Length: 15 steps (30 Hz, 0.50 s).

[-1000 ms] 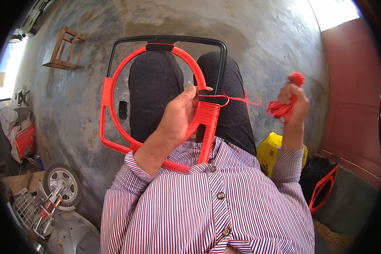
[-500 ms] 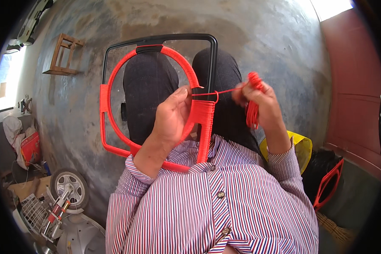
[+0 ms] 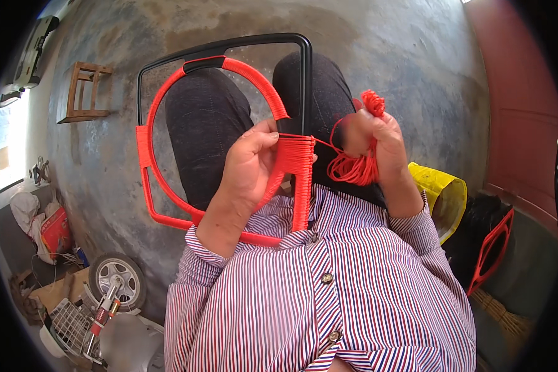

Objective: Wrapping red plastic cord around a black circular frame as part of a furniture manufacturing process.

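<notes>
A black frame [image 3: 266,41] with a ring inside it rests across my lap. Tight red cord wrapping [image 3: 302,186] covers most of the ring and the frame's lower part; bare black shows along the top and at the upper right. My left hand [image 3: 245,164] grips the ring's right side, its thumb on the cord at the upper end of the wrapping. Its other fingers are partly hidden behind the frame. In my right hand [image 3: 384,139] is a bundle of red cord [image 3: 356,170], with loops hanging below the fist. A strand runs from there to the frame's right bar.
A yellow bag [image 3: 443,192] and a dark bag with a red frame [image 3: 493,254] stand at my right, near a straw broom [image 3: 499,313]. A small wooden stool [image 3: 84,93] is far left. Nearer left lies a scooter with its wheel [image 3: 116,282].
The open cord loop at the frame's right bar has drawn in against the wrapping. The strand to my right hand now hangs slacker, and the bundle's loops spread wider.
</notes>
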Tool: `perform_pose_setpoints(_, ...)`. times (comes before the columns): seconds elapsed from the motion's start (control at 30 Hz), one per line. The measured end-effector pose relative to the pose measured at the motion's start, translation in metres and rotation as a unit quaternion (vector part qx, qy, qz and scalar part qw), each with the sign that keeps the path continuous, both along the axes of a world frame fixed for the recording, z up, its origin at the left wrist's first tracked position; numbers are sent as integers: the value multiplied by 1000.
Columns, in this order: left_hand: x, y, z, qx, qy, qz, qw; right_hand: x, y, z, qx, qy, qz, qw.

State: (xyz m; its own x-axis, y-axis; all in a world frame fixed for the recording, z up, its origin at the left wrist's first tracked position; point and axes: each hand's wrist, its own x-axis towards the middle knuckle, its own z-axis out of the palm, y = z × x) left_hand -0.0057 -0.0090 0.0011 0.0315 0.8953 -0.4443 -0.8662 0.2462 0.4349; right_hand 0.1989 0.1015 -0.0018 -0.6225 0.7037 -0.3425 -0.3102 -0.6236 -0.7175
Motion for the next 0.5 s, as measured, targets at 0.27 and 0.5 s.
perform_pose_setpoints(0.27,5,-4,6,-13,51,0,999,-25,-16,6,202,-217,92,951)
perform_pose_setpoints(0.5,2,-6,0,-44,50,10,998,-27,-12,12,294,-300,175,891)
